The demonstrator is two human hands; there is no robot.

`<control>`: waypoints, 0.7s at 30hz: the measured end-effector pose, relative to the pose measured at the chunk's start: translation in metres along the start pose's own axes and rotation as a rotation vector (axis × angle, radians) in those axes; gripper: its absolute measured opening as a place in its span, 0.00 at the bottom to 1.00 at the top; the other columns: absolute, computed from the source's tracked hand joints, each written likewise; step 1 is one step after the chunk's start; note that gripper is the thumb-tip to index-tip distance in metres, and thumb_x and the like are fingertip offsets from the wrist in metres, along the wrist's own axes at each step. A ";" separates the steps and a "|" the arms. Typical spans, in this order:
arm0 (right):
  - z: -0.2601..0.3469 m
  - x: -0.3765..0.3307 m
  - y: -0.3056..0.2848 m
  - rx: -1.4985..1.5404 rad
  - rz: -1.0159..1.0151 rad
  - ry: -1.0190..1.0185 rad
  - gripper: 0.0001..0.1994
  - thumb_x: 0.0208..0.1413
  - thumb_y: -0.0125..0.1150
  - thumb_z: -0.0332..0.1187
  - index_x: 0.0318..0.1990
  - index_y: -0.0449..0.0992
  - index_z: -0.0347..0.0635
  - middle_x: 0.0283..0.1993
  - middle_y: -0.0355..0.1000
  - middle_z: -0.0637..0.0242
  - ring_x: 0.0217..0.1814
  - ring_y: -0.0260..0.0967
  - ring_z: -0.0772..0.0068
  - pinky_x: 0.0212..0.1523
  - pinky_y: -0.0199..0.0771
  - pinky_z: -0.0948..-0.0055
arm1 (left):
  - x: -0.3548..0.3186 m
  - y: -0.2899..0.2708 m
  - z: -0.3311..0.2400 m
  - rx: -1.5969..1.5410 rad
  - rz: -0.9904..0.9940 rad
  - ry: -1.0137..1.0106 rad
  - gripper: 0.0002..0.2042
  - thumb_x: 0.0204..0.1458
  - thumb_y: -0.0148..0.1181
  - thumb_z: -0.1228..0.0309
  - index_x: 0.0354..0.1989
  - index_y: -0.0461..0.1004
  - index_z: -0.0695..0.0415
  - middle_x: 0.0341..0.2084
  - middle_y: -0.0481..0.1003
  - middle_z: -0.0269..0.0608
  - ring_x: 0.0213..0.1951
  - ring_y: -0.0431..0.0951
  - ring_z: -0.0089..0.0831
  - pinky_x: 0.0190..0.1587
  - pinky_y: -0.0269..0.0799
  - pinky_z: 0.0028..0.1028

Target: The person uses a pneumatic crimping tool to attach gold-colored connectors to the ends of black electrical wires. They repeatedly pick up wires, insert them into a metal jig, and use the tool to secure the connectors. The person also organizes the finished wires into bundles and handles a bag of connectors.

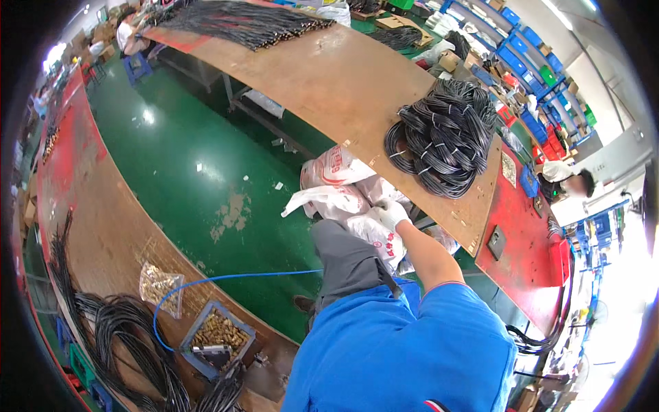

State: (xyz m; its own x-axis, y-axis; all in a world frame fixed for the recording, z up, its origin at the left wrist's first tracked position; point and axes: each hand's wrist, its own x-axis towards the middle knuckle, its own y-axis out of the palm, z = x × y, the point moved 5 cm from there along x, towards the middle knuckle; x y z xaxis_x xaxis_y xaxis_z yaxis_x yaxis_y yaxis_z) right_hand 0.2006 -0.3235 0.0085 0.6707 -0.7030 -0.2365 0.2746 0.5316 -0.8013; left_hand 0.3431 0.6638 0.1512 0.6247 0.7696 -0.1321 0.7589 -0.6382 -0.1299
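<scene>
My right hand [390, 214], in a white glove, reaches down beside the long brown table. Its fingers are closed on a white plastic bag [376, 230] with red print, at the top of a pile. Other bags of the same kind [335, 167] lie just beyond it, partly beneath the table edge. One bag's twisted end [296, 203] points left toward the floor. What the bags contain is hidden. My left hand does not show.
Coiled black cables [446, 137] lie on the brown table [371, 69]. On the left bench [113, 226] sit a grey bin of brass fittings [220, 336], a clear bag of parts [161, 290] and black cables. A blue hose [240, 276] crosses the aisle. People sit at far tables.
</scene>
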 end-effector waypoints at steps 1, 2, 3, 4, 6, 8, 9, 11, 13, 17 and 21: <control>-0.015 -0.001 -0.004 0.038 -0.012 0.039 0.19 0.57 0.58 0.40 0.50 0.83 0.41 0.52 0.80 0.48 0.57 0.77 0.50 0.61 0.74 0.59 | -0.001 0.013 -0.003 -0.012 0.015 -0.003 0.12 0.57 0.59 0.68 0.45 0.80 0.61 0.46 0.81 0.43 0.47 0.81 0.38 0.50 0.79 0.37; -0.024 0.000 -0.009 -0.071 -0.052 -0.004 0.19 0.58 0.59 0.39 0.53 0.82 0.38 0.49 0.82 0.50 0.49 0.81 0.56 0.52 0.78 0.63 | 0.000 0.027 -0.003 -0.018 0.034 -0.012 0.12 0.57 0.59 0.67 0.45 0.80 0.60 0.46 0.81 0.42 0.46 0.81 0.38 0.49 0.79 0.37; -0.027 0.000 -0.010 -0.065 -0.052 0.022 0.20 0.58 0.59 0.39 0.53 0.82 0.38 0.49 0.82 0.51 0.49 0.81 0.56 0.52 0.78 0.63 | -0.001 0.034 -0.003 -0.017 0.043 -0.010 0.12 0.57 0.59 0.67 0.45 0.80 0.60 0.46 0.81 0.42 0.46 0.81 0.38 0.49 0.79 0.37; -0.027 -0.003 -0.012 -0.059 -0.048 0.054 0.20 0.58 0.59 0.40 0.52 0.82 0.38 0.49 0.82 0.51 0.49 0.81 0.57 0.52 0.78 0.63 | -0.003 0.043 -0.004 -0.020 0.049 -0.011 0.12 0.57 0.59 0.67 0.44 0.80 0.60 0.45 0.81 0.42 0.46 0.81 0.38 0.49 0.79 0.37; -0.031 -0.004 -0.012 -0.062 -0.046 0.106 0.20 0.57 0.59 0.40 0.52 0.82 0.39 0.49 0.82 0.51 0.51 0.80 0.55 0.55 0.77 0.62 | -0.002 0.057 -0.006 -0.011 0.063 -0.019 0.12 0.56 0.59 0.66 0.44 0.80 0.59 0.45 0.81 0.42 0.45 0.81 0.38 0.48 0.79 0.37; -0.048 0.007 0.002 -0.097 -0.049 0.124 0.20 0.57 0.59 0.41 0.52 0.82 0.39 0.50 0.81 0.50 0.54 0.79 0.53 0.58 0.76 0.61 | -0.007 0.074 -0.009 -0.023 0.076 -0.018 0.12 0.56 0.60 0.66 0.43 0.80 0.59 0.44 0.81 0.42 0.45 0.81 0.39 0.48 0.78 0.37; -0.052 0.015 0.010 -0.120 -0.043 0.131 0.20 0.57 0.59 0.41 0.52 0.83 0.40 0.51 0.81 0.50 0.55 0.78 0.52 0.59 0.75 0.61 | -0.009 0.082 -0.010 -0.014 0.079 -0.020 0.12 0.55 0.60 0.65 0.43 0.80 0.59 0.44 0.81 0.42 0.44 0.81 0.39 0.48 0.78 0.37; -0.055 0.029 0.024 -0.145 0.000 0.090 0.21 0.58 0.58 0.45 0.53 0.83 0.43 0.55 0.79 0.49 0.60 0.76 0.48 0.63 0.72 0.59 | -0.007 0.103 -0.007 -0.007 0.092 -0.036 0.12 0.55 0.60 0.65 0.42 0.80 0.58 0.43 0.81 0.42 0.44 0.81 0.39 0.47 0.78 0.37; -0.027 0.053 0.045 -0.151 0.083 0.087 0.21 0.57 0.56 0.44 0.53 0.82 0.43 0.55 0.79 0.48 0.59 0.76 0.46 0.62 0.73 0.57 | -0.008 0.117 -0.008 0.011 0.085 -0.039 0.12 0.55 0.60 0.64 0.42 0.80 0.58 0.42 0.81 0.42 0.43 0.81 0.39 0.47 0.78 0.37; 0.035 0.117 0.090 -0.140 0.138 -0.032 0.19 0.56 0.54 0.41 0.50 0.83 0.44 0.52 0.79 0.48 0.57 0.76 0.46 0.61 0.74 0.57 | -0.008 0.137 -0.015 -0.002 0.039 -0.048 0.12 0.54 0.61 0.63 0.40 0.80 0.57 0.41 0.81 0.42 0.42 0.81 0.40 0.46 0.78 0.37; 0.092 0.190 0.151 -0.110 0.254 -0.142 0.18 0.58 0.58 0.42 0.50 0.83 0.47 0.50 0.80 0.50 0.55 0.78 0.49 0.59 0.75 0.57 | -0.008 0.131 -0.023 -0.053 -0.098 -0.077 0.12 0.53 0.61 0.61 0.39 0.80 0.56 0.39 0.81 0.42 0.41 0.81 0.40 0.45 0.78 0.37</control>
State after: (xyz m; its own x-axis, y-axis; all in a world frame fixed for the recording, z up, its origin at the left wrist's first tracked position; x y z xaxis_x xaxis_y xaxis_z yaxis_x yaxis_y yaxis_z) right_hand 0.4332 -0.3334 -0.1069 0.8002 -0.4767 -0.3639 0.0146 0.6221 -0.7828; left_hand 0.4414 0.5747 0.1584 0.5324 0.8233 -0.1967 0.8257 -0.5563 -0.0936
